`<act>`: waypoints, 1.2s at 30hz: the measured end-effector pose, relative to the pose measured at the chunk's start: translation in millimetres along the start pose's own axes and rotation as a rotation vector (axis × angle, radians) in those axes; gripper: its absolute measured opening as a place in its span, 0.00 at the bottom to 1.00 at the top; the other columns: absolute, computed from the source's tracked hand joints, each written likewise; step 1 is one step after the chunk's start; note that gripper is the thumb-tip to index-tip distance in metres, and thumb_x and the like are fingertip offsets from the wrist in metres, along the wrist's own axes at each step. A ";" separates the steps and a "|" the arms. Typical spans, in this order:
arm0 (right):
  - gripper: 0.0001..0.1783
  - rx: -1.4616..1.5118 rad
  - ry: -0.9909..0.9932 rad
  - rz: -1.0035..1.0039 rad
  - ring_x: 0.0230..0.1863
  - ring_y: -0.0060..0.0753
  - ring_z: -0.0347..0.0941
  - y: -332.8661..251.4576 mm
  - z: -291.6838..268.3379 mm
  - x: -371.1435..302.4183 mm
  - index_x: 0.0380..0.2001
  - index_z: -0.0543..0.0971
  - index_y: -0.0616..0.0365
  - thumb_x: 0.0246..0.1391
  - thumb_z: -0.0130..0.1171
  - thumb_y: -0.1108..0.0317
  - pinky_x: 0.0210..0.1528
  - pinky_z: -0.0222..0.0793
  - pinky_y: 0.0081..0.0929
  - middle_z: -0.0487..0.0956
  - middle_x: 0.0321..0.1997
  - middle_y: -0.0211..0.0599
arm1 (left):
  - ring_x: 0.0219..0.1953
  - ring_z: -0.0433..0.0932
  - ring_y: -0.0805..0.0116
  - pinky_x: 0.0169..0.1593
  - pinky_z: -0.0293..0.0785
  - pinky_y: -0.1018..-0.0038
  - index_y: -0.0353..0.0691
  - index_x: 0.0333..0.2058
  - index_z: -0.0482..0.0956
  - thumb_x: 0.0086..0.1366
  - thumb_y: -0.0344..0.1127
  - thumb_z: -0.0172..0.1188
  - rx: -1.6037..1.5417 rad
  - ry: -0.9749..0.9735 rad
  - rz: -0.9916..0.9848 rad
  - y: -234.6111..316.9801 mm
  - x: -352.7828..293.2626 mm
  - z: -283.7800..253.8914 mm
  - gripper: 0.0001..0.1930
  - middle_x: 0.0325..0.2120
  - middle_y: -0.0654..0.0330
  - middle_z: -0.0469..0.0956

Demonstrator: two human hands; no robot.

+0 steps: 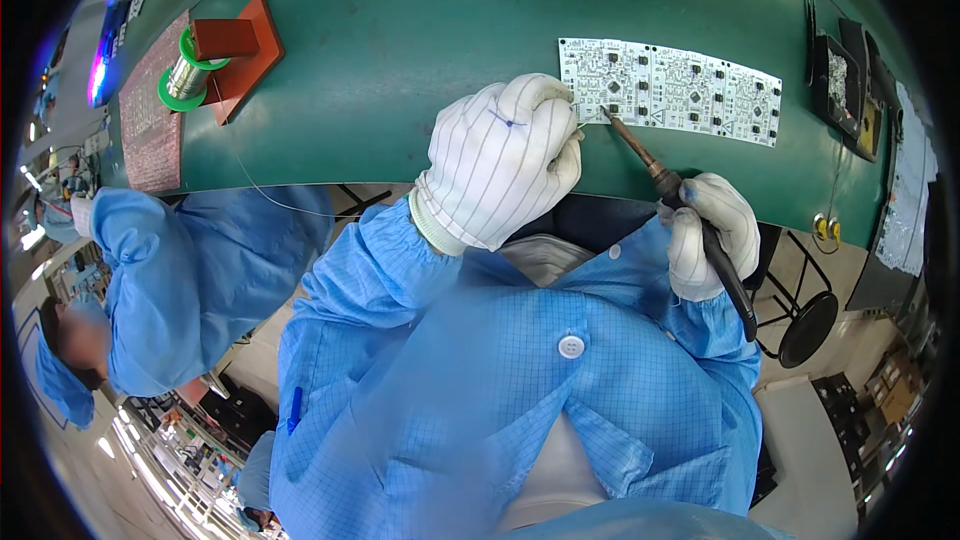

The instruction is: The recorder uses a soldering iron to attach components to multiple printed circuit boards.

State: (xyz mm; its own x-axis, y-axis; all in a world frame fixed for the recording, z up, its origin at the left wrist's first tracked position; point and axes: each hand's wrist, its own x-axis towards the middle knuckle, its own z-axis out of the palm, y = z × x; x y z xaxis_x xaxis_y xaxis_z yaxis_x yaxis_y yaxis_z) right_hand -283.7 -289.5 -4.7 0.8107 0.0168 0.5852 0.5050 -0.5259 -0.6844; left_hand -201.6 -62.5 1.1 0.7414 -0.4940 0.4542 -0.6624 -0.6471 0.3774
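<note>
A white circuit board panel (683, 68) with small black parts lies on the green table. My left hand (505, 162), in a striped white glove, is closed at the panel's left end. Its fingers pinch a thin solder wire (583, 124), whose end shows at the panel's lower edge. In my gloved right hand (722, 225), a soldering iron (640, 150) is gripped by its dark handle. The iron's tip is at the lower part of the panel's left section, close to the wire end; whether they touch is too small to tell.
On the left, a green spool of solder (186, 78) sits on a red-brown stand (262, 50), beside a pink sheet (150, 130). A black tray (838, 90) stands at the table's right edge. Another person in a blue coat (190, 280) is at left. A round stool (808, 328) stands right.
</note>
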 end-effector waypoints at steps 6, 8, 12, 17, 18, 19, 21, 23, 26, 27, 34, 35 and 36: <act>0.13 -0.027 -0.011 0.069 0.23 0.33 0.79 0.5 -1.6 -6.7 0.38 0.77 0.70 0.45 0.55 0.80 0.29 0.79 0.27 0.79 0.36 0.55 | 0.31 0.78 0.65 0.35 0.76 0.70 0.44 0.31 0.77 0.47 0.34 0.66 0.021 0.046 0.018 -1.8 -2.1 7.2 0.10 0.36 0.64 0.76; 0.13 -0.027 -0.016 0.080 0.24 0.33 0.80 0.8 -2.3 -6.8 0.38 0.77 0.70 0.46 0.55 0.80 0.29 0.79 0.26 0.79 0.37 0.56 | 0.31 0.78 0.64 0.35 0.76 0.70 0.44 0.30 0.76 0.47 0.33 0.65 0.012 0.041 0.022 -2.0 -1.3 7.0 0.10 0.35 0.64 0.76; 0.12 0.030 -0.020 0.047 0.21 0.32 0.77 1.3 -0.1 0.4 0.39 0.75 0.70 0.48 0.51 0.81 0.27 0.78 0.27 0.79 0.37 0.57 | 0.28 0.78 0.63 0.32 0.76 0.69 0.42 0.29 0.75 0.47 0.32 0.65 -0.017 0.078 0.019 -3.7 -0.5 6.6 0.10 0.34 0.62 0.77; 0.11 0.143 0.010 0.147 0.20 0.30 0.74 3.7 -2.5 -1.6 0.39 0.73 0.71 0.50 0.49 0.82 0.25 0.75 0.25 0.77 0.37 0.60 | 0.26 0.78 0.62 0.32 0.76 0.69 0.41 0.28 0.74 0.46 0.31 0.64 -0.024 0.095 0.007 -4.7 0.0 5.5 0.09 0.33 0.61 0.77; 0.11 0.143 0.008 0.147 0.20 0.30 0.74 4.0 -2.1 -2.4 0.39 0.73 0.71 0.50 0.49 0.82 0.25 0.75 0.25 0.77 0.37 0.60 | 0.26 0.78 0.62 0.32 0.76 0.69 0.41 0.28 0.74 0.46 0.31 0.64 -0.011 0.105 0.019 -5.1 -0.4 6.5 0.10 0.33 0.61 0.77; 0.11 0.084 -0.013 0.140 0.21 0.31 0.75 4.2 -1.7 -3.9 0.39 0.74 0.70 0.50 0.50 0.82 0.25 0.75 0.25 0.77 0.37 0.60 | 0.26 0.78 0.62 0.32 0.76 0.69 0.41 0.28 0.74 0.46 0.31 0.64 -0.010 0.105 0.018 -5.1 -0.5 6.9 0.10 0.33 0.61 0.77; 0.12 0.026 -0.034 0.134 0.21 0.31 0.76 4.5 -2.0 -4.4 0.39 0.74 0.70 0.50 0.50 0.82 0.25 0.76 0.25 0.77 0.38 0.60 | 0.27 0.78 0.63 0.32 0.76 0.69 0.41 0.28 0.74 0.46 0.31 0.64 -0.018 0.092 0.000 -4.3 -0.2 7.1 0.10 0.33 0.62 0.77; 0.12 0.017 -0.069 0.101 0.22 0.33 0.77 4.8 -3.1 -3.1 0.40 0.74 0.70 0.50 0.51 0.81 0.26 0.77 0.26 0.77 0.39 0.58 | 0.27 0.78 0.63 0.31 0.76 0.69 0.42 0.28 0.74 0.46 0.31 0.64 -0.017 0.085 -0.002 -3.3 0.3 6.9 0.10 0.33 0.62 0.77; 0.13 0.050 -0.078 0.086 0.24 0.34 0.78 5.9 -2.5 -2.1 0.40 0.75 0.70 0.49 0.52 0.82 0.27 0.78 0.26 0.77 0.39 0.57 | 0.28 0.78 0.63 0.31 0.76 0.69 0.42 0.28 0.74 0.46 0.31 0.64 -0.012 0.062 -0.009 -1.9 0.8 6.6 0.10 0.33 0.62 0.76; 0.13 0.051 -0.079 0.087 0.24 0.34 0.78 5.9 -2.5 -1.1 0.40 0.75 0.70 0.49 0.52 0.82 0.27 0.78 0.26 0.77 0.39 0.57 | 0.28 0.77 0.63 0.31 0.76 0.69 0.42 0.28 0.74 0.46 0.31 0.64 -0.004 0.048 -0.015 -1.2 1.2 5.8 0.10 0.33 0.62 0.76; 0.13 0.024 -0.087 0.026 0.25 0.36 0.78 4.8 -2.2 5.6 0.39 0.76 0.70 0.47 0.53 0.82 0.29 0.78 0.28 0.78 0.38 0.55 | 0.26 0.78 0.62 0.30 0.75 0.71 0.41 0.25 0.74 0.44 0.24 0.63 -0.030 0.071 -0.031 2.6 5.2 4.3 0.09 0.30 0.61 0.79; 0.13 0.045 -0.100 0.034 0.25 0.36 0.78 4.7 -2.1 6.1 0.39 0.76 0.70 0.47 0.54 0.82 0.30 0.78 0.29 0.78 0.37 0.55 | 0.26 0.78 0.62 0.30 0.76 0.71 0.41 0.25 0.74 0.44 0.24 0.64 -0.023 0.077 -0.028 2.9 5.5 4.1 0.09 0.30 0.61 0.79; 0.13 0.046 -0.100 0.033 0.25 0.36 0.78 4.5 -2.0 5.7 0.39 0.76 0.70 0.47 0.54 0.82 0.30 0.78 0.29 0.78 0.37 0.55 | 0.27 0.78 0.62 0.30 0.76 0.71 0.41 0.25 0.74 0.44 0.24 0.64 -0.016 0.082 -0.026 3.4 5.9 3.9 0.09 0.30 0.61 0.79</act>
State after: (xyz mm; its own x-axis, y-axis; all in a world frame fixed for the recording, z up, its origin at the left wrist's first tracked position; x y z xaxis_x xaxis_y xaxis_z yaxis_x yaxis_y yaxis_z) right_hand -277.4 -293.5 -3.6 0.8513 0.0866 0.5175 0.4890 -0.4885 -0.7227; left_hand -199.0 -69.9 1.9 0.7472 -0.4276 0.5087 -0.6454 -0.6494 0.4021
